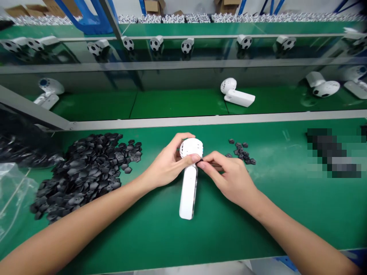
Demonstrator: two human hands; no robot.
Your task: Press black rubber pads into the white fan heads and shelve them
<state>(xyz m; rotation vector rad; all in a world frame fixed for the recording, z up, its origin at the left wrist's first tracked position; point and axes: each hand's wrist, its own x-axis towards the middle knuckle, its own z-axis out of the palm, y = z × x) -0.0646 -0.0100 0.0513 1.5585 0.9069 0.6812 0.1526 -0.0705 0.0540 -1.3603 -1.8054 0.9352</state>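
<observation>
A white handheld fan (188, 193) with a round head and a flat handle is in front of me, its handle pointing toward me. My left hand (169, 164) is closed around the fan's head, thumb across its lower edge. At the right side of the head, my right hand (226, 172) pinches a small black piece (200, 160) between thumb and fingertips, touching or very near the fan. Most of that piece is hidden by the fingers. Right of the fan lies a small group of black pieces (243, 152). A large heap of black pieces (88, 168) spreads to the left.
Beyond the green table (137, 236) runs a lower green belt (172, 101) behind a metal rail (160, 121). A white fan (239, 95) lies on it. Several football-patterned fans (187, 46) line a shelf above. A clear plastic bag (14, 194) lies at left.
</observation>
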